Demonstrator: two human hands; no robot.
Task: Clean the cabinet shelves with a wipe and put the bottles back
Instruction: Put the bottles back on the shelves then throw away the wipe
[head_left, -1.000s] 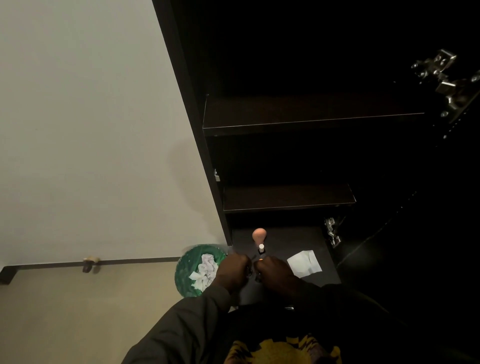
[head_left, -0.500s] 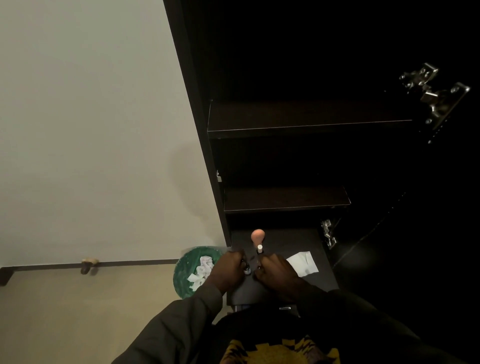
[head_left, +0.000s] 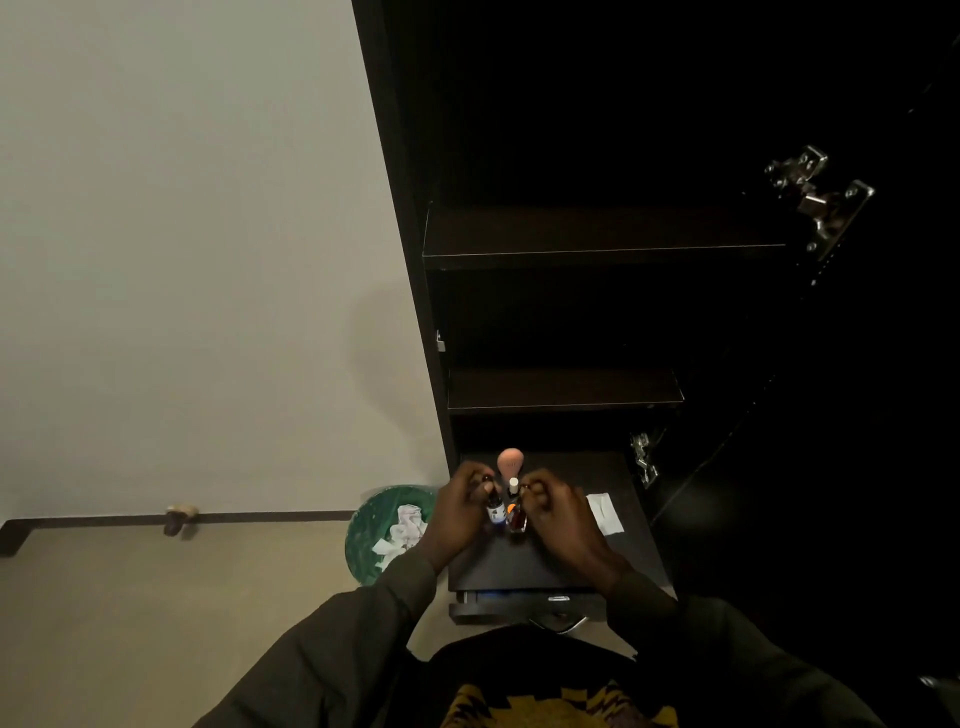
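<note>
Left hand (head_left: 460, 512) is pinching the cap of a small dark bottle with a white label (head_left: 495, 506); right hand (head_left: 553, 512) is gripping the top of a small amber bottle (head_left: 516, 517). Both bottles are standing side by side between the hands on the dark bottom shelf (head_left: 545, 561). A white-capped bottle (head_left: 513, 486) and a pink bulb-shaped object (head_left: 510, 461) are sitting just beyond the fingers. A white wipe (head_left: 605, 512) is lying right of the right hand. A green bin (head_left: 366, 535) holding crumpled wipes is standing left of the left hand.
</note>
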